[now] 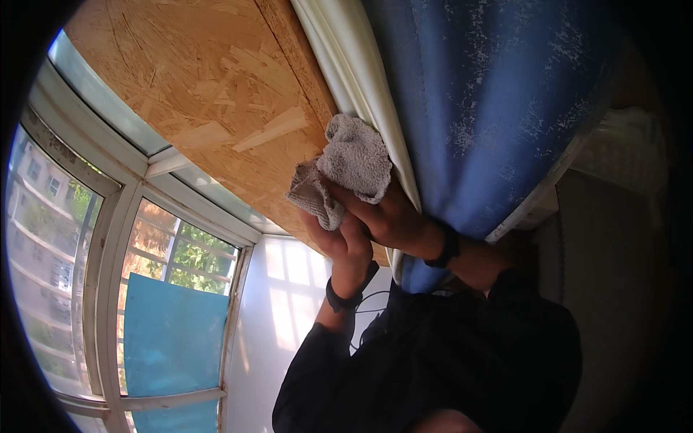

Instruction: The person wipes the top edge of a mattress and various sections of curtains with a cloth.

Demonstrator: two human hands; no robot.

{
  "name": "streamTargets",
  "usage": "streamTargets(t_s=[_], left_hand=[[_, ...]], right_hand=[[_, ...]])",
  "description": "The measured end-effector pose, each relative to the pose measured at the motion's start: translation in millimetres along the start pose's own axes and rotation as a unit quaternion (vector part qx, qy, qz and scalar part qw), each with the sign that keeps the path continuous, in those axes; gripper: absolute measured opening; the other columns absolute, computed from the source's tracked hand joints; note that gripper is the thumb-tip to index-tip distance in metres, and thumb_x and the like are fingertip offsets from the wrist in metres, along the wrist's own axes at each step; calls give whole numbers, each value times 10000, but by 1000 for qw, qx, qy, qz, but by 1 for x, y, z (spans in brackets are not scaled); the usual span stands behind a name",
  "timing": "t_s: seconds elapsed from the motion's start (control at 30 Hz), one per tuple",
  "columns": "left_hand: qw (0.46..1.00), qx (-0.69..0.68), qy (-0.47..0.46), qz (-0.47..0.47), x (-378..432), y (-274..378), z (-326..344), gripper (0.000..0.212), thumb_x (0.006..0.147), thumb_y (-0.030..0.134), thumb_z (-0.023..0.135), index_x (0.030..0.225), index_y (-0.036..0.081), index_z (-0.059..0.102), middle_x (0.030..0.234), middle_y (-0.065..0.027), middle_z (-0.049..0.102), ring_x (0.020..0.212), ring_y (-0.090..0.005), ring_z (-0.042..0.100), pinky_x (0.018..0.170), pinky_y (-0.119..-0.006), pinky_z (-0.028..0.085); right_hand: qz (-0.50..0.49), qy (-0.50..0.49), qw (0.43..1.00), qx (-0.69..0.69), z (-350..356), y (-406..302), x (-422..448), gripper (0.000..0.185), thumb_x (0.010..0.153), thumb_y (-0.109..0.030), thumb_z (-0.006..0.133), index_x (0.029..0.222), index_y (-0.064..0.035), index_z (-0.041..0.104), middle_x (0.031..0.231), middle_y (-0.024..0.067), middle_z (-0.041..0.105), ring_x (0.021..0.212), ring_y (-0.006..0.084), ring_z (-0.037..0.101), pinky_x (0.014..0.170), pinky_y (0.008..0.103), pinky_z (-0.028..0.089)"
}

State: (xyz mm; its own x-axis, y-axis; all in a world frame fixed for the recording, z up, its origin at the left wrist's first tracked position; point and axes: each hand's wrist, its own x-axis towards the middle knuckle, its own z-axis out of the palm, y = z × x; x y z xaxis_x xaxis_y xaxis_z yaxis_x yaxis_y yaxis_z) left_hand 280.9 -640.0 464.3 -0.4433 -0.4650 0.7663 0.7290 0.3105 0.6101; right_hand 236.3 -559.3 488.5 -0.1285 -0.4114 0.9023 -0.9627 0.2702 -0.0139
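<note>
A crumpled grey terry cloth (357, 157) is bunched between my hands over the edge of an OSB board (216, 81). My left hand (344, 235) grips the lower left part of the cloth from below, its fingers partly hidden by the folds. My right hand (392, 219) lies across beside it, with the fingers on the cloth's lower side and partly covered by it. Both wrists wear dark bands. A cream curtain (360, 59) hangs right along the board's edge, close to my right hand, and a blue patterned curtain (460, 119) lies beyond it.
At the left are white-framed windows (108, 260) with bars outside and a blue panel (176, 335) over one pane. A white wall (265, 325) with sunlight patches stands below the board. Dark thin cables (373, 295) hang near my left forearm.
</note>
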Motion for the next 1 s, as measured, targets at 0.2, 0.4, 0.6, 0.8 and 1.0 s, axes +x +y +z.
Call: streamTargets(t_s=[0.2,0.4,0.6,0.8,1.0], left_hand=[[972,203,-106,46,-14,-11,4,348,776,44,512,1101,-50,431,1004,-142,504,923,-226,522,772,-303,415],[949,280,-140,13,-65,-46,2,243,747,35,558,975,-26,499,877,-138,499,735,-265,552,604,-313,446],[953,286,-96,19,-78,-46,-3,196,769,7,489,961,-30,494,835,-122,460,736,-240,506,633,-295,415],[961,272,-44,31,-41,-24,10,196,798,7,425,984,-34,474,869,-109,460,793,-209,500,674,-287,410],[969,229,-2,97,12,-9,23,252,868,45,379,1111,-21,390,970,-87,478,876,-146,490,753,-262,406]], right_hand=[[112,45,986,113,-6,12,-37,461,765,-118,581,1202,-62,445,1123,215,482,1022,354,495,885,399,399],[247,-66,943,213,11,20,-104,509,739,-93,589,1211,-25,410,1068,231,501,992,361,504,851,384,412],[292,-65,875,381,14,7,-100,459,823,-60,506,1257,-35,355,1144,152,472,1062,224,465,904,321,367],[210,-63,920,325,6,20,-59,489,800,-28,499,1267,-36,353,1209,151,441,1108,247,446,916,320,368],[116,-2,933,341,-4,31,-2,515,801,-12,497,1283,-42,319,1185,147,458,1092,231,465,916,311,380]])
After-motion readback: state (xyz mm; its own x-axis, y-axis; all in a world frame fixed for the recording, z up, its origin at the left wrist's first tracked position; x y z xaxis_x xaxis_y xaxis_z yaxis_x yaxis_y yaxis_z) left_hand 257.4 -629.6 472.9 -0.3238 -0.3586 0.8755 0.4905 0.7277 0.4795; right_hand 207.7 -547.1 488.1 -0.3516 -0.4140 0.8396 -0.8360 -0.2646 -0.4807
